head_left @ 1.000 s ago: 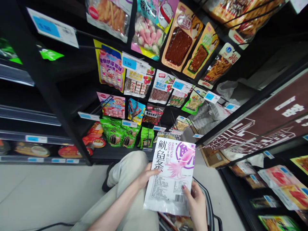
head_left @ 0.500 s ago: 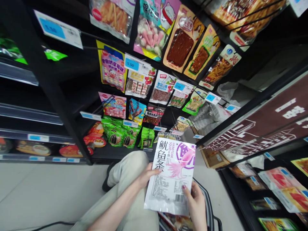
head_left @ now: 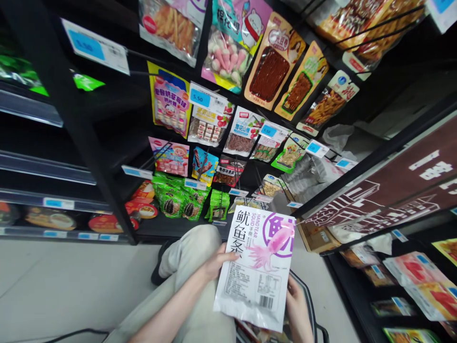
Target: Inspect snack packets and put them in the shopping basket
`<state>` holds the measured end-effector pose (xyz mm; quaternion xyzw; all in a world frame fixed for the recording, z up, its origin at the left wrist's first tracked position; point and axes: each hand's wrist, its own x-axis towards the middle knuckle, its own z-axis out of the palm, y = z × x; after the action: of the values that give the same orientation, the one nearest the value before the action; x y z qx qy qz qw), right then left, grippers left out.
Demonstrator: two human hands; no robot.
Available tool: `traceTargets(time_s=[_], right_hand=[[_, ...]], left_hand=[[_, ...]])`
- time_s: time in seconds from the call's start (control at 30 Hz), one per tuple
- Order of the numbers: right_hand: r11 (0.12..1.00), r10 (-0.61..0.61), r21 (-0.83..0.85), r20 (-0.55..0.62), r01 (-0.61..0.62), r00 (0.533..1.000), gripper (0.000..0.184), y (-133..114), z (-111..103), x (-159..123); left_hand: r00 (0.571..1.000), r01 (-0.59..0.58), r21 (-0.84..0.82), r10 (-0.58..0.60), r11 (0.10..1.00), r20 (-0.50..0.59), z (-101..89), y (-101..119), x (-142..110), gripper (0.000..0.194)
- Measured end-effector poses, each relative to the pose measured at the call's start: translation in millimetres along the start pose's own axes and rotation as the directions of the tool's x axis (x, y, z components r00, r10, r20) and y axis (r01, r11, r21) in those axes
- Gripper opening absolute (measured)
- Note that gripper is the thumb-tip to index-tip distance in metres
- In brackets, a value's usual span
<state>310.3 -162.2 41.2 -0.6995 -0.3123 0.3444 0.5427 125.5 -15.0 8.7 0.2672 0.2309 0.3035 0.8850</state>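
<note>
A white and purple packet of hand-torn squid (head_left: 255,271) is held up over my knees, its printed side with the barcode facing me. My left hand (head_left: 218,263) grips its left edge, thumb across the front and the other fingers behind it. At the lower right edge is my right hand (head_left: 295,297). Its thumb and most of its fingers are hidden behind the packet, so how it closes there does not show. Below the packet, a basket (head_left: 310,305) with packaged goods in it is partly covered.
Ahead stands a black rack hung with snack bags, among them a marshmallow bag (head_left: 225,52). Green snack packets (head_left: 180,197) lie on its bottom shelf. A cardboard box (head_left: 319,238) sits on the floor to the right, beside another shelf of packets (head_left: 417,281).
My right thumb has left the front of the packet and gone behind its right edge. The packet's right side has shifted slightly right and down. My left hand keeps its grip.
</note>
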Motion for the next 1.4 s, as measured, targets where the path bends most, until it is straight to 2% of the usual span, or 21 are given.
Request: traceTargets(time_s=[0.07, 0.13, 0.23, 0.3, 0.37, 0.43, 0.5, 0.53, 0.57, 0.63, 0.67, 0.73, 0.8, 0.83, 0.9, 0.97, 1.03, 1.1, 1.2, 1.33, 1.4], right_hand=[[1.000, 0.027, 0.015, 0.062, -0.028, 0.998, 0.035, -1.8, 3.7, -2.6], [1.000, 0.018, -0.016, 0.024, -0.017, 1.000, 0.034, -4.9, 4.1, -4.5], [0.981, -0.035, -0.192, -0.150, 0.006, 0.988, 0.034, -13.6, -7.1, -8.0], [0.931, -0.074, -0.363, -0.303, -0.043, 0.950, 0.041, -23.6, -19.6, -13.8], [0.810, -0.115, -0.555, -0.469, -0.191, 0.876, 0.047, -36.2, -28.1, -23.6], [0.589, -0.243, -0.726, -0.578, -0.355, 0.779, 0.049, -48.5, -24.2, -36.3], [0.373, -0.468, -0.856, -0.507, -0.359, 0.723, 0.043, -56.9, -3.9, -49.1], [0.275, -0.539, -0.913, -0.406, -0.302, 0.738, 0.038, -59.2, 11.9, -54.6], [0.170, -0.562, -0.961, -0.278, -0.220, 0.779, 0.035, -60.3, 30.4, -59.0], [-0.024, -0.544, -0.993, -0.083, -0.114, 0.835, 0.035, -59.8, 70.3, -64.4], [-0.088, -0.539, -0.991, -0.037, -0.100, 0.842, 0.036, -58.7, 89.3, -65.4], [-0.171, -0.497, -0.984, 0.053, -0.038, 0.866, 0.041, -55.5, 121.1, -65.2], [-0.203, -0.462, -0.979, 0.118, 0.025, 0.879, 0.041, -50.9, 142.3, -63.4], [-0.209, -0.453, -0.976, 0.145, 0.053, 0.880, 0.041, -48.0, 149.3, -62.4], [-0.206, -0.450, -0.974, 0.177, 0.092, 0.875, 0.040, -41.5, 158.0, -61.0], [-0.158, -0.436, -0.980, 0.178, 0.119, 0.882, 0.040, -36.1, 161.6, -61.2], [-0.040, -0.401, -0.986, 0.164, 0.161, 0.901, 0.036, -33.9, 160.3, -62.3], [0.128, -0.364, -0.968, 0.154, 0.213, 0.919, 0.032, -35.6, 151.7, -62.3], [0.359, -0.373, -0.906, 0.081, 0.225, 0.924, 0.036, -41.3, 121.9, -54.1], [0.591, -0.401, -0.803, -0.215, 0.072, 0.891, 0.055, -43.4, 65.8, -27.7], [0.740, -0.293, -0.668, -0.222, 0.074, 0.930, 0.055, -42.4, 43.3, -14.9]], left_hand=[[1.000, 0.004, -0.008, -0.003, 1.000, 0.016, 0.6, 0.8, -0.3, 0.031], [1.000, 0.000, -0.022, 0.000, 1.000, 0.020, 1.1, 1.3, 0.3, 0.030], [1.000, -0.018, -0.055, 0.018, 0.998, -0.008, 0.5, 1.7, 2.9, 0.029], [0.999, -0.029, -0.075, 0.027, 0.997, -0.034, -0.3, 1.7, 4.9, 0.029], [0.998, -0.036, -0.083, 0.031, 0.996, -0.058, -0.6, 1.5, 6.4, 0.029], [0.996, -0.035, -0.080, 0.029, 0.996, -0.082, 0.7, 1.2, 7.0, 0.032], [0.993, -0.077, -0.050, 0.073, 0.996, -0.091, 3.5, 1.2, 6.8, 0.044], [0.988, -0.132, -0.018, 0.130, 0.991, -0.081, 5.2, 1.3, 6.7, 0.053], [0.977, -0.203, 0.022, 0.204, 0.979, -0.062, 6.8, 1.6, 6.7, 0.063], [0.935, -0.349, 0.123, 0.354, 0.929, -0.022, 8.7, 1.9, 7.9, 0.076], [0.919, -0.385, 0.176, 0.393, 0.906, -0.013, 8.7, 1.5, 9.1, 0.074], [0.921, -0.364, 0.253, 0.387, 0.896, -0.043, 6.8, -0.5, 12.5, 0.058], [0.936, -0.305, 0.276, 0.340, 0.912, -0.091, 3.3, -3.8, 15.2, 0.040], [0.942, -0.282, 0.266, 0.318, 0.922, -0.104, 1.6, -5.5, 15.7, 0.037], [0.952, -0.260, 0.226, 0.288, 0.939, -0.101, -0.6, -7.6, 14.5, 0.042], [0.964, -0.232, 0.187, 0.251, 0.954, -0.085, -0.6, -7.4, 11.4, 0.048], [0.972, -0.202, 0.152, 0.217, 0.967, -0.088, 1.1, -5.3, 8.3, 0.053], [0.976, -0.181, 0.105, 0.191, 0.978, -0.104, 3.0, -2.8, 6.7, 0.054], [0.981, -0.158, 0.019, 0.159, 0.987, -0.114, 4.3, -1.2, 6.8, 0.044], [0.985, -0.140, -0.022, 0.137, 0.990, -0.103, 2.6, -3.3, 7.6, 0.036], [0.988, -0.129, -0.027, 0.127, 0.991, -0.091, 1.8, -4.2, 7.3, 0.037]])
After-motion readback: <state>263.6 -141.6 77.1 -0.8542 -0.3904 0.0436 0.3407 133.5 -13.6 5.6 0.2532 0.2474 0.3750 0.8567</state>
